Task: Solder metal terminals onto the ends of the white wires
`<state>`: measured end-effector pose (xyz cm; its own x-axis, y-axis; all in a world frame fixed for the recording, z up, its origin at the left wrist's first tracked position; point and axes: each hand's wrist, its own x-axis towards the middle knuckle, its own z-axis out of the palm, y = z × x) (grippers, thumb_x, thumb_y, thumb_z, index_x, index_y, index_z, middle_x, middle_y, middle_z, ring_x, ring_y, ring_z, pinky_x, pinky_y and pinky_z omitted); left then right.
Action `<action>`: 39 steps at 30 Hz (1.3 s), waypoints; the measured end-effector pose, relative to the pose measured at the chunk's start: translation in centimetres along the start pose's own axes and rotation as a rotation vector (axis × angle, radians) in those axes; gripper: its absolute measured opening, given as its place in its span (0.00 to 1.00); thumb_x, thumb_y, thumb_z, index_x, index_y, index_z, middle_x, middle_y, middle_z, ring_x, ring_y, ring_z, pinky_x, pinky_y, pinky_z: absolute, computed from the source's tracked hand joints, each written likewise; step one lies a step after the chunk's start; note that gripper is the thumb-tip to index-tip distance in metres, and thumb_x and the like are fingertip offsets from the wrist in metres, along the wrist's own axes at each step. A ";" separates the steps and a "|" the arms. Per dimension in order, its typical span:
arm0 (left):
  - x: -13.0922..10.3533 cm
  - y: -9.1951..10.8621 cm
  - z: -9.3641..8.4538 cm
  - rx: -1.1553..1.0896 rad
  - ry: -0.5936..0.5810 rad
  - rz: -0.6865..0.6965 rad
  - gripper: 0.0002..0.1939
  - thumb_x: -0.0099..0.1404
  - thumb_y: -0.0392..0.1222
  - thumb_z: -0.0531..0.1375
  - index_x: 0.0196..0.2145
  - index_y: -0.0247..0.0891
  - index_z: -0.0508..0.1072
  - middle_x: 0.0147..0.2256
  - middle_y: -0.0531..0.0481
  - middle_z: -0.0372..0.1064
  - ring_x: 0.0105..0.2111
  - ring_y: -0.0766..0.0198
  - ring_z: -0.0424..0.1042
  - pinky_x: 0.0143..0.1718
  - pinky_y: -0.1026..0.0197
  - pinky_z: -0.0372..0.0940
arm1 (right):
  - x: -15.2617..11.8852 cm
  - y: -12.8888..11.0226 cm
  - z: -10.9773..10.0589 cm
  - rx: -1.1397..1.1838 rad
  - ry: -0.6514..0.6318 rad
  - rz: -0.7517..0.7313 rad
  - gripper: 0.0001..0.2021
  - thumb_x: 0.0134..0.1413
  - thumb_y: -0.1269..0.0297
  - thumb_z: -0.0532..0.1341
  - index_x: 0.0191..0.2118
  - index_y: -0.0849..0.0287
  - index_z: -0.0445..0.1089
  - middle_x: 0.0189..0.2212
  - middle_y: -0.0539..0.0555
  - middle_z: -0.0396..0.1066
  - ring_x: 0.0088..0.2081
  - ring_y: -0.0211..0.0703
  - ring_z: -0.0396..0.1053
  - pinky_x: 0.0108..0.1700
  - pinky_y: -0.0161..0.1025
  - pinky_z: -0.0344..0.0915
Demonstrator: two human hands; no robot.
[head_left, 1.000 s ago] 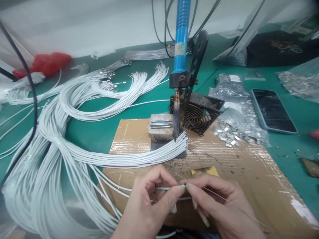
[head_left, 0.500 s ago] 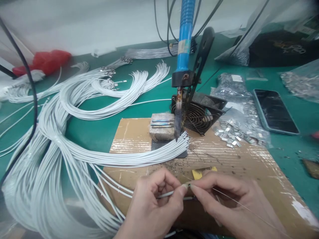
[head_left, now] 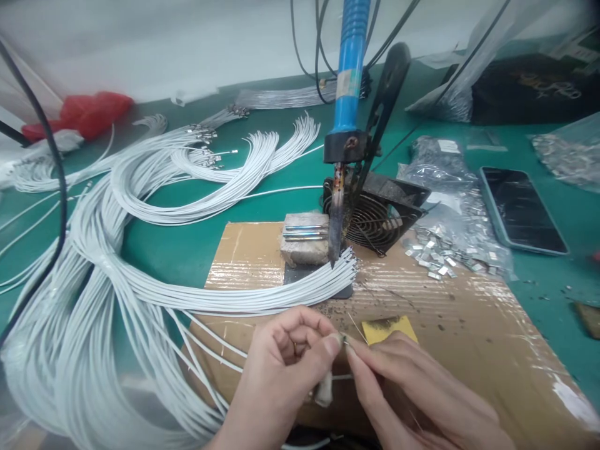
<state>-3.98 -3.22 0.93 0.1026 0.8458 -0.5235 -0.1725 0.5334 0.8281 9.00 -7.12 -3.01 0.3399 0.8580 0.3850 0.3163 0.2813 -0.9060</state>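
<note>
My left hand (head_left: 288, 369) is closed, thumb and forefinger pinching the end of a white cable, mostly hidden by the fingers. A small dark tip (head_left: 345, 341) shows between the two hands' fingertips. My right hand (head_left: 407, 387) is closed too, its thumb and forefinger meeting at that tip. A thin silvery wire (head_left: 357, 327) sticks up from the right fingers. Ahead stands a blue-handled soldering iron (head_left: 345, 106), point down, over a bundle of white cables (head_left: 262, 294). A yellow sponge (head_left: 391, 329) lies just beyond the right hand.
Brown cardboard (head_left: 469, 350) covers the work spot. Behind it are a grey block (head_left: 305, 250) with metal rods and a black fan (head_left: 375, 215). Small metal pieces (head_left: 434, 253) and a phone (head_left: 522, 209) lie right. Large cable coils (head_left: 94, 337) fill the left.
Both hands have moved slightly left and up, and the right hand has turned. More of the sponge shows. The thin wire now points more steeply upward.
</note>
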 end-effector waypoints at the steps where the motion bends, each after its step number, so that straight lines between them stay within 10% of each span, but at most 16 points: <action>1: 0.1 0.0 0.0 0.014 0.006 0.005 0.14 0.56 0.46 0.74 0.28 0.35 0.75 0.19 0.58 0.63 0.19 0.73 0.55 0.23 0.69 0.52 | 0.5 0.1 -0.5 0.000 -0.054 0.005 0.10 0.56 0.74 0.69 0.36 0.48 0.82 0.26 0.49 0.76 0.26 0.43 0.72 0.32 0.39 0.69; 7: 0.2 0.4 0.7 0.187 0.037 0.026 0.11 0.52 0.40 0.71 0.23 0.37 0.71 0.16 0.63 0.55 0.18 0.73 0.47 0.21 0.68 0.46 | 3.9 1.0 -3.3 -0.046 -0.449 0.111 0.19 0.73 0.62 0.55 0.29 0.55 0.73 0.23 0.48 0.69 0.25 0.37 0.69 0.29 0.33 0.63; 11: -0.4 0.9 1.5 0.223 0.074 0.000 0.08 0.53 0.38 0.68 0.24 0.37 0.71 0.18 0.61 0.57 0.20 0.73 0.50 0.22 0.68 0.45 | 5.1 0.9 -2.9 -0.086 -0.596 -0.077 0.15 0.73 0.69 0.55 0.30 0.56 0.65 0.26 0.47 0.67 0.29 0.35 0.67 0.31 0.32 0.62; 18: 0.2 0.2 1.3 0.249 0.015 0.018 0.10 0.52 0.42 0.68 0.22 0.38 0.71 0.16 0.62 0.55 0.18 0.72 0.49 0.21 0.67 0.45 | 4.2 1.5 -2.0 -0.131 -0.461 -0.353 0.12 0.63 0.80 0.56 0.31 0.56 0.63 0.25 0.48 0.62 0.29 0.37 0.61 0.35 0.36 0.63; 24: 0.4 0.7 1.1 0.217 0.111 0.060 0.12 0.54 0.45 0.70 0.24 0.38 0.73 0.17 0.62 0.56 0.19 0.72 0.48 0.23 0.67 0.45 | 6.6 4.3 -7.2 -0.465 0.012 0.006 0.09 0.68 0.63 0.64 0.33 0.55 0.72 0.27 0.49 0.72 0.30 0.41 0.67 0.32 0.38 0.59; 31: 0.5 1.0 1.2 0.194 0.087 0.065 0.11 0.56 0.44 0.69 0.26 0.36 0.73 0.18 0.61 0.57 0.20 0.73 0.48 0.23 0.66 0.42 | 11.0 6.2 -9.9 -0.655 -0.223 0.258 0.01 0.52 0.65 0.73 0.30 0.54 0.82 0.24 0.50 0.79 0.25 0.44 0.73 0.31 0.40 0.62; 39: 1.4 0.4 0.3 0.190 0.036 0.081 0.09 0.56 0.40 0.70 0.26 0.37 0.73 0.18 0.62 0.56 0.19 0.73 0.47 0.19 0.68 0.42 | 9.4 6.4 -9.8 -0.658 -0.195 0.393 0.04 0.44 0.69 0.71 0.29 0.54 0.80 0.23 0.50 0.79 0.26 0.47 0.78 0.34 0.43 0.68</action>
<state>-3.62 -1.80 0.59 0.0607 0.8869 -0.4580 0.0094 0.4583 0.8887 22.91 -1.49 -3.47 0.3931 0.9188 -0.0343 0.6849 -0.3175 -0.6559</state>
